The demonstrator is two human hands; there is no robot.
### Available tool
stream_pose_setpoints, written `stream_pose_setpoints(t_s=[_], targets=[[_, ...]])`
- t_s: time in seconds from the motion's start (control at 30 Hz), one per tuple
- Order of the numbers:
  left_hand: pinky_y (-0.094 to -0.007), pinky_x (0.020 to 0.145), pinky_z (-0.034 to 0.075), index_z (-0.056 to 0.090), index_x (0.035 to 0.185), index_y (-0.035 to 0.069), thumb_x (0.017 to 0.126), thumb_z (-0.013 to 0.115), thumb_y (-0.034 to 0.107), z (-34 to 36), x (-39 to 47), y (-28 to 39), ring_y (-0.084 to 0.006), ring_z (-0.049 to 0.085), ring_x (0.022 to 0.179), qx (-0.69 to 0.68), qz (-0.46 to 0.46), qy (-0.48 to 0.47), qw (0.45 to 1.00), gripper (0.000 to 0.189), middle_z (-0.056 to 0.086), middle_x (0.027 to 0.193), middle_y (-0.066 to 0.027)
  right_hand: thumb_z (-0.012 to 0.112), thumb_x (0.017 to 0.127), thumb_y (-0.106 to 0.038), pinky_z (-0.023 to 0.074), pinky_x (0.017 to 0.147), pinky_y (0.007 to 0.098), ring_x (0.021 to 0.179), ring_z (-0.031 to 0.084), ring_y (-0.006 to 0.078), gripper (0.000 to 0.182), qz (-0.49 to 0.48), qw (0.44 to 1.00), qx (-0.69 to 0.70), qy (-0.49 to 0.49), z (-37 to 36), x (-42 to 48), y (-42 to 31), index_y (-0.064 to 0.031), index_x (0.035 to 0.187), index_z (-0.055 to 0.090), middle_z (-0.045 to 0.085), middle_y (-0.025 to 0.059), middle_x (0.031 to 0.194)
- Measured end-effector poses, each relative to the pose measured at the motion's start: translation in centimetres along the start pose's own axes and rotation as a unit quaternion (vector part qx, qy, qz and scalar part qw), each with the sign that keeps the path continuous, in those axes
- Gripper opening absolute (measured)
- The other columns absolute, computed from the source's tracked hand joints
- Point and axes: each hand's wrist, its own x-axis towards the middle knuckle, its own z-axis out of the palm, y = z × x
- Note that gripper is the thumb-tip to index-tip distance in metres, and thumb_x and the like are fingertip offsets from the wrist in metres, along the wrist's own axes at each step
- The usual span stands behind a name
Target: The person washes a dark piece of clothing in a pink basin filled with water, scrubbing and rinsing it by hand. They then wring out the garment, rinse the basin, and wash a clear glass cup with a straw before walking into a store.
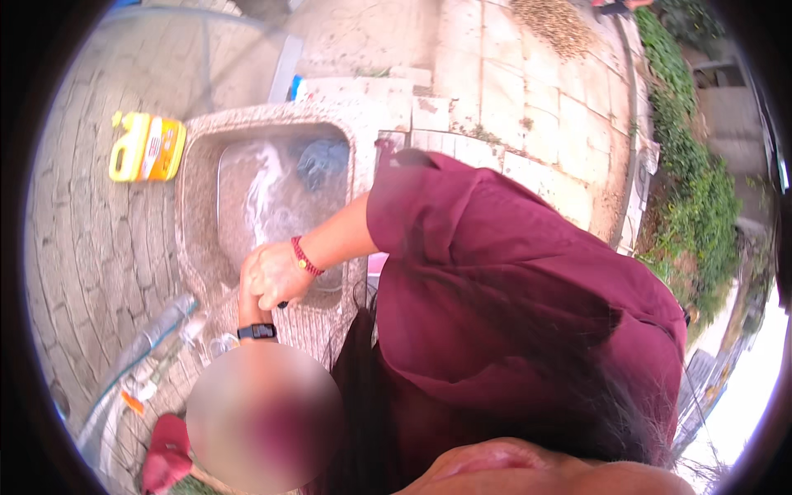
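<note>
My right hand [276,273], with a red bracelet at the wrist, has its fingers curled over my left hand [249,303]. Most of the left hand is hidden beneath it, so whether it holds anything does not show. A small dark thing [283,304] peeks out by the right hand's fingers; what it is stays unclear. A black watch [257,331] circles my left wrist. Both hands are above the near edge of a stone-like wash basin [197,204]. Cloudy water [238,185] with white foam [266,158] fills it, and a bluish cloth [323,164] lies wet in its corner.
A yellow jug [148,147] with a handle stands on the brick paving [93,216] beyond the basin. Clear plastic sheeting [133,349], an orange item [132,403] and a red cap-like thing [167,455] lie lower left. A person [619,6] is partly visible at the top right.
</note>
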Motion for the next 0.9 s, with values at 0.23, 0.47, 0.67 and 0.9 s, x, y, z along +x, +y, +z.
stream_pose_setpoints(t_s=[0.23, 0.47, 0.67, 0.9], targets=[[-0.0395, 0.078, 0.052, 0.058, 0.089, 0.002, 0.086, 0.051, 0.022, 5.2, -1.8, -0.1, -0.0241, 0.063, 0.082, -0.032, 0.003, -0.005, 0.999, 0.021, 0.063, 0.085, -0.0096, 0.068, 0.075, -0.048, 0.0496, 0.069, 0.0378, 0.079, 0.062, 0.0272, 0.044, 0.481, 0.818, 0.308, 0.076, -2.6, -5.2, 0.7, -0.006, 0.083, 0.06, 0.064, 0.0125, 0.084], [-0.0277, 0.067, 0.046, 0.057, 0.079, 0.004, 0.08, 0.057, 0.01, 8.2, -6.0, 1.5, -0.014, 0.056, 0.07, 0.064, 0.129, -0.076, 0.987, 0.007, 0.055, 0.074, -0.0017, 0.067, 0.069, -0.065, 0.0447, 0.089, 0.036, 0.106, 0.057, 0.0289, 0.096, 0.579, 0.716, 0.377, 0.095, -3.3, -5.9, -0.6, 0.0008, 0.131, 0.035, 0.059, 0.0205, 0.111], [-0.0262, 0.061, 0.042, 0.051, 0.073, 0.009, 0.08, 0.059, 0.017, 10.5, -7.1, 1.8, -0.0122, 0.051, 0.064, 0.111, 0.264, -0.051, 0.957, 0.013, 0.048, 0.069, 0.0015, 0.084, 0.063, -0.013, 0.0458, 0.085, 0.034, 0.106, 0.054, 0.0172, 0.074, 0.427, 0.504, 0.728, 0.183, -1.0, -4.9, -4.2, -0.0037, 0.124, 0.043, 0.054, 0.0094, 0.121], [-0.0274, 0.061, 0.039, 0.049, 0.075, 0.006, 0.084, 0.059, 0.024, 13.1, -10.0, 1.7, -0.0128, 0.046, 0.064, 0.162, 0.314, 0.029, 0.935, 0.022, 0.045, 0.071, -0.0001, 0.082, 0.062, -0.007, 0.0513, 0.063, 0.0327, 0.071, 0.063, 0.0181, 0.034, 0.522, 0.495, 0.693, 0.051, -3.4, -4.4, -3.9, -0.0034, 0.091, 0.065, 0.067, 0.0083, 0.085]])
